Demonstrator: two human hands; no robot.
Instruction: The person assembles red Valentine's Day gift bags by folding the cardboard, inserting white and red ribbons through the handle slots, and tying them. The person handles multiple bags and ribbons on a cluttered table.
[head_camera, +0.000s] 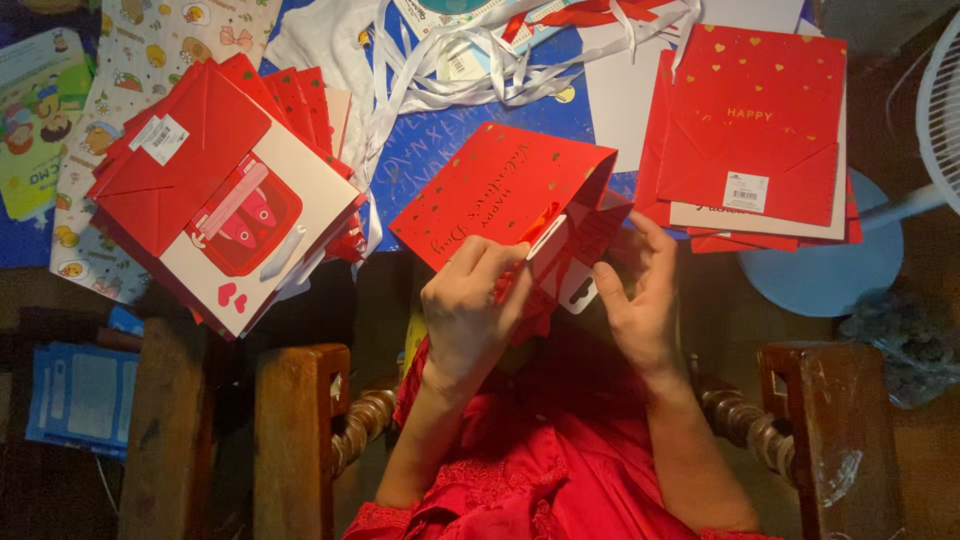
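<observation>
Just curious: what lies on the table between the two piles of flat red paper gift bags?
In the head view, between the left pile and right pile: tangled white ribbons and the red bag in both hands.

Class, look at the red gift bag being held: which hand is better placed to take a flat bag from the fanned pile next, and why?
Probably the left hand: the fanned pile lies on its side, while the right hand grips the far edge of the red gift bag.

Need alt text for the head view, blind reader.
Seen from above, a person's left hand and right hand hold a red gift bag with gold hearts by its open end. Stacks of flat red bags lie at left and right, with white ribbons between.
</observation>
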